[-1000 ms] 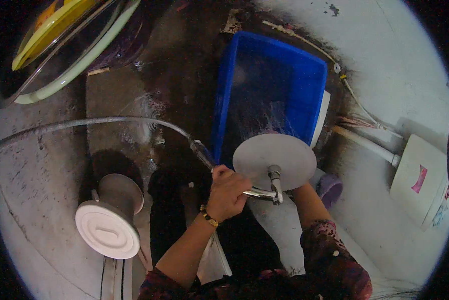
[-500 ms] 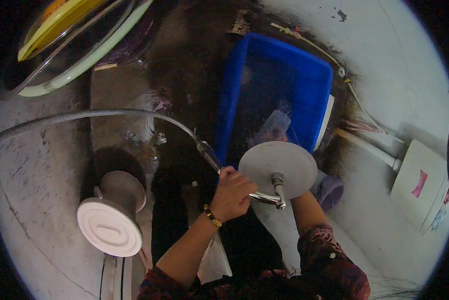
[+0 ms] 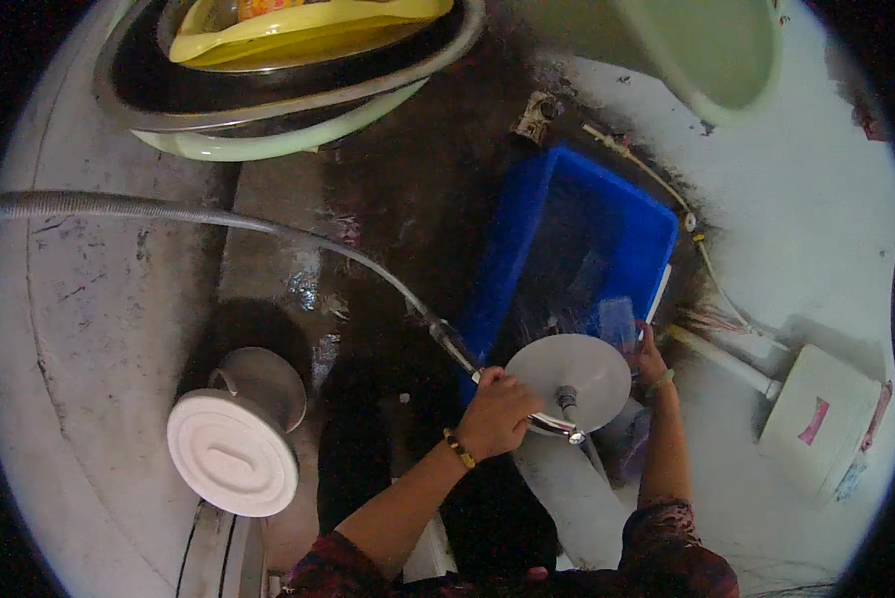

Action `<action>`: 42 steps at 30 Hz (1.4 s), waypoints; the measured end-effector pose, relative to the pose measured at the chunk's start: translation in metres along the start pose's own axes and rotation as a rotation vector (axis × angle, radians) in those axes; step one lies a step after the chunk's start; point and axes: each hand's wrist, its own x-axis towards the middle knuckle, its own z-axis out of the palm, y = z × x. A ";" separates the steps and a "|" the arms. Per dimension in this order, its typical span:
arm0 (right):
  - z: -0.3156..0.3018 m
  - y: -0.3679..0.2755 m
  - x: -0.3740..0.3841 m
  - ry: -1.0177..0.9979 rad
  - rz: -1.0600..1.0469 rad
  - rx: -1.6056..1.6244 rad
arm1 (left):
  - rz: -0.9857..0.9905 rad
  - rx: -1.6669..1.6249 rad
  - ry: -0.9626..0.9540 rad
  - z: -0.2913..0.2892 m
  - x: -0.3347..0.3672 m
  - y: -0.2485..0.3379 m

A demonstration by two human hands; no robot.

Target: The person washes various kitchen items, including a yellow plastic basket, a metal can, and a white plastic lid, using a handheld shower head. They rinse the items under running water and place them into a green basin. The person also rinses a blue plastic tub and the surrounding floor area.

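My left hand (image 3: pixel 499 413) is wrapped round the chrome handle of a shower head (image 3: pixel 579 377) with a wide round grey disc. A metal hose (image 3: pixel 268 225) runs from the handle to the left edge. Beyond the disc stands a blue plastic tub (image 3: pixel 622 189), tilted in view. At the tub's near right corner my right hand (image 3: pixel 651 359) grips a clear plastic container (image 3: pixel 617 319), with the fingers partly hidden behind it. The disc covers the near part of the tub.
A white lidded bucket (image 3: pixel 233 453) stands at the left. Stacked basins (image 3: pixel 298 120) hang into the upper left, and a pale green basin (image 3: pixel 727 60) shows at the upper right. A white tank (image 3: pixel 816 419) with a pipe (image 3: pixel 722 359) is at the right wall. The dark floor (image 3: pixel 398 189) looks wet.
My right hand has come out from behind the shower disc and now shows holding the clear container at the tub's edge. My view has shifted, bringing more basins in.
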 end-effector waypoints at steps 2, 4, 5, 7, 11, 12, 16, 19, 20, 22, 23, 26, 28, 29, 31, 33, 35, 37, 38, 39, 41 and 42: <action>0.015 -0.043 -0.011 0.028 -0.082 0.382 | 0.016 -0.005 0.000 0.001 -0.004 0.001; 0.018 -0.061 -0.014 -0.012 -0.331 0.587 | 0.039 -0.012 -0.015 0.002 -0.005 0.001; 0.020 -0.065 -0.008 0.109 -0.472 0.558 | 0.049 -0.013 -0.028 0.003 -0.004 0.002; 0.020 -0.097 -0.004 0.173 -0.613 0.329 | 0.056 -0.015 -0.054 0.003 -0.004 0.002; 0.056 -0.203 -0.027 0.156 -0.948 -0.161 | 0.089 0.000 -0.070 0.002 -0.008 0.004; 0.069 -0.231 -0.037 0.119 -1.021 -0.186 | 0.108 0.011 -0.064 0.003 -0.008 0.005; 0.146 -0.396 -0.090 0.169 -1.028 -0.205 | 0.059 0.060 -0.086 -0.010 -0.016 0.006; 0.172 -0.482 -0.076 0.408 -1.395 -0.029 | 0.061 0.070 -0.160 -0.015 -0.010 0.010; 0.179 -0.512 -0.080 0.462 -1.460 -0.117 | 0.059 0.080 -0.154 -0.015 -0.012 0.010; 0.181 -0.555 -0.060 0.597 -1.685 -0.219 | 0.080 0.093 -0.145 -0.013 -0.006 0.014; 0.187 -0.563 -0.057 0.629 -1.697 -0.229 | 0.080 0.105 -0.133 -0.014 -0.008 0.014; 0.199 -0.564 -0.063 0.660 -1.541 -0.340 | 0.084 0.126 -0.160 -0.008 -0.012 0.012; 0.197 -0.550 -0.049 0.646 -1.528 -0.434 | 0.091 0.097 -0.183 -0.006 -0.010 0.010; 0.192 -0.530 -0.059 0.540 -1.566 -0.430 | 0.074 0.075 -0.172 -0.011 -0.009 0.008; 0.173 -0.489 -0.061 0.397 -1.666 -0.421 | 0.022 0.049 -0.166 -0.016 -0.011 0.007; 0.149 -0.425 -0.045 0.308 -1.623 -0.434 | -0.002 0.083 -0.199 -0.019 -0.013 0.005; 0.120 -0.349 -0.027 0.250 -1.308 -0.416 | 0.008 0.092 -0.209 -0.016 -0.011 0.006; 0.084 -0.270 0.007 0.294 -1.066 -0.428 | 0.037 0.094 -0.176 -0.013 -0.005 0.006; 0.063 -0.209 0.037 0.348 -0.859 -0.475 | 0.028 0.128 -0.225 -0.012 0.000 0.008; 0.053 -0.155 0.059 0.296 -0.569 -0.286 | 0.012 0.166 -0.274 -0.014 0.002 0.009; 0.041 -0.060 0.109 0.414 -0.297 -0.451 | -0.022 0.212 -0.345 -0.011 0.007 0.007; 0.031 -0.025 0.138 0.448 -0.275 -0.474 | -0.040 0.215 -0.369 -0.008 0.007 0.006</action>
